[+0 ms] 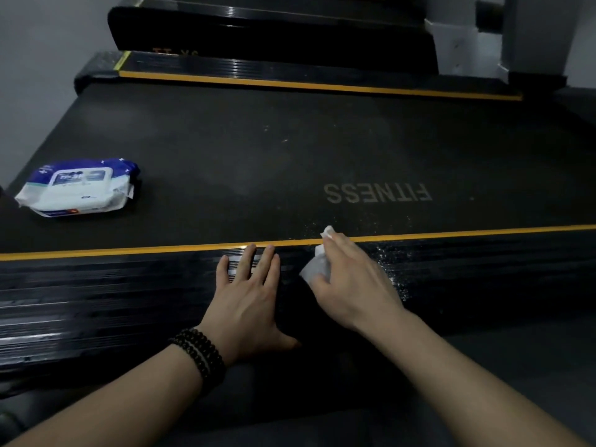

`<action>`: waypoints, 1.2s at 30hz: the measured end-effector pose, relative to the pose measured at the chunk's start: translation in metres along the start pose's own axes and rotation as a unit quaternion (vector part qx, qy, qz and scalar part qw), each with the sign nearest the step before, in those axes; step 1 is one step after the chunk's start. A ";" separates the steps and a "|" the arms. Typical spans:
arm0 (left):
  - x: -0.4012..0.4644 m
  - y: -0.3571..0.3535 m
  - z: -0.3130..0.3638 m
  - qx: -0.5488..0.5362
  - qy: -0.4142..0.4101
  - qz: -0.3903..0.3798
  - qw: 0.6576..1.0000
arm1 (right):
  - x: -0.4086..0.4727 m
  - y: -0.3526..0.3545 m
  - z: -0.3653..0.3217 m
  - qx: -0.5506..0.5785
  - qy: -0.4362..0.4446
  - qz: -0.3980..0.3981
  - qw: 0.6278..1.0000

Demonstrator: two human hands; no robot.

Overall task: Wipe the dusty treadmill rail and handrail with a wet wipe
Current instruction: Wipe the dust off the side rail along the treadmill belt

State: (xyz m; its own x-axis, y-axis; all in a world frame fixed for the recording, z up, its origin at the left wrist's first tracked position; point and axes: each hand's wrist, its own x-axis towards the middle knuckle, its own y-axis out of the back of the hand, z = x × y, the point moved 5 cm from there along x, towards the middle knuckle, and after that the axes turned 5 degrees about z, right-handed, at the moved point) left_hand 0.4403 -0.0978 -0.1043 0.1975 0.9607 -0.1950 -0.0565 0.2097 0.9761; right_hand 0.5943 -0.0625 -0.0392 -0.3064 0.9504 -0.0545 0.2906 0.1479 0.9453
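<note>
**Black ribbed rail, white wipe**

Black ridged plastic forms the near side rail (129, 285), edged by a thin yellow stripe (129, 248). The right hand (351, 279) clutches a crumpled white wet wipe (317, 269) against the ribs, beside pale dust specks. The left hand (248, 301) lies flat, fingers straight, on the rail. A soft blue-and-white wipe pack (77, 188) sits on the matte grey belt (258, 156).

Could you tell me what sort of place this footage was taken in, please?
Most likely a gym or home workout room. The hands work on a treadmill's ribbed side rail edged with a yellow stripe; its dark belt is printed "FITNESS", and a second, similar machine stands beyond.
</note>
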 end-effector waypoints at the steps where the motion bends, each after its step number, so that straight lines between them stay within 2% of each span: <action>1: -0.001 0.000 0.000 0.001 -0.001 -0.001 1.000 | 0.010 -0.006 0.002 -0.013 -0.004 -0.011 1.000; 5: -0.001 -0.001 -0.003 -0.001 0.001 0.010 1.000 | 0.025 -0.037 0.003 -0.067 0.030 -0.063 0.995; 11: 0.000 -0.001 0.000 0.004 0.001 0.009 1.000 | 0.003 -0.043 -0.003 -0.063 0.103 -0.049 0.991; 17: 0.007 0.002 0.014 -0.007 -0.013 0.020 1.000 | 0.002 -0.036 0.020 -0.077 0.057 -0.045 0.994; 24: 0.010 0.004 0.020 0.002 -0.003 0.008 1.000 | -0.009 -0.039 0.008 -0.057 0.144 -0.068 0.986; 29: 0.010 0.005 0.022 0.017 -0.003 0.006 1.000 | 0.005 -0.032 0.030 -0.073 0.091 -0.052 0.992; 36: 0.011 0.006 0.023 0.024 -0.002 0.007 1.000 | -0.015 -0.039 0.017 -0.063 0.138 -0.063 0.986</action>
State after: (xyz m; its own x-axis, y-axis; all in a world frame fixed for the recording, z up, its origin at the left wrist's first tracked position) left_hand 0.4642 -0.0899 -0.0986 0.2011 0.9628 -0.1806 -0.0119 0.1868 0.9823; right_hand 0.6032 -0.0775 -0.0808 -0.5734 0.8132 -0.0998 0.1258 0.2077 0.9701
